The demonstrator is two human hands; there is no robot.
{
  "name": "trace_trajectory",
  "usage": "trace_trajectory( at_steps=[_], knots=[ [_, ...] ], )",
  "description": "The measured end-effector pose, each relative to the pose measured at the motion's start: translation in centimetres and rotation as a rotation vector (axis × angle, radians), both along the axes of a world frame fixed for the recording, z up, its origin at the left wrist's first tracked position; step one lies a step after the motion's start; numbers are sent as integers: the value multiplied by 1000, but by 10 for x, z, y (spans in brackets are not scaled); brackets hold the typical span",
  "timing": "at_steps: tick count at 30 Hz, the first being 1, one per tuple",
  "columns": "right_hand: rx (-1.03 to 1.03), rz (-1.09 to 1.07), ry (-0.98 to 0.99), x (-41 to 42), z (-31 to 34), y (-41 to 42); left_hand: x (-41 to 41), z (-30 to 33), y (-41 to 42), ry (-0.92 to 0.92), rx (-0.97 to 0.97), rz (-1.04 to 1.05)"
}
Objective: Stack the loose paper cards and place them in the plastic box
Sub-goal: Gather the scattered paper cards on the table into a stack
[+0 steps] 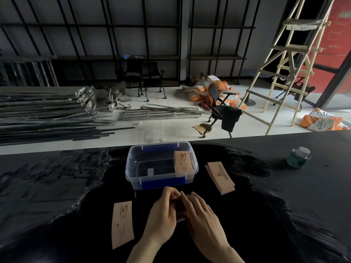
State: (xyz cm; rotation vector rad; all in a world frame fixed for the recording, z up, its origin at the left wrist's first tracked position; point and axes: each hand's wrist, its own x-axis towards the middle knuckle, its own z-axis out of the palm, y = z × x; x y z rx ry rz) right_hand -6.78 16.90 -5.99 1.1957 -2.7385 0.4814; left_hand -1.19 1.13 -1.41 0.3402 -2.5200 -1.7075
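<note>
Tabletop (57, 186): black, glossy covering, scuffed at left and right.

Plastic box (133, 166): clear, rectangular, open-topped, blue latches on near and far walls; long axis runs left to right; sits at centre, just beyond the hands.

Card in box (182, 164): tan paper, printed; leans against the right end wall, long axis running near to far.

Card stack, right (220, 177): several tan cards, slightly fanned, flat on the tabletop just right of the box; long axis runs from far-left to near-right.

Single card, left (122, 223): tan, printed logo at the far end; flat on the tabletop left of the hands; long axis near to far, tilted slightly.

Held cards (180, 219): tan edge visible between the two hands, mostly hidden; orientation cannot be told.

Left hand (163, 215): fingers curled together over the held cards.

Right hand (201, 215): fingers closed against the same cards, fingertips meeting the left hand's.

Jar (299, 157): small, green-labelled, pale lid; upright at far right, well apart from the cards.
</note>
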Motion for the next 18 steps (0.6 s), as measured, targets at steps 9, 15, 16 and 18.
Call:
trace_trajectory(
  at_steps=[9,15,16,18],
  knots=[
    [54,36,33,-4,2,-17,44,-21,-68,-468,-723,666],
    [49,71,2,-3,7,-25,58,-18,-75,-373,-613,586],
    [41,70,-6,-3,8,-25,59,-17,-75,-314,-536,580],
    [28,75,-19,-2,10,-26,60,-13,-75,-190,-460,557]
  ],
)
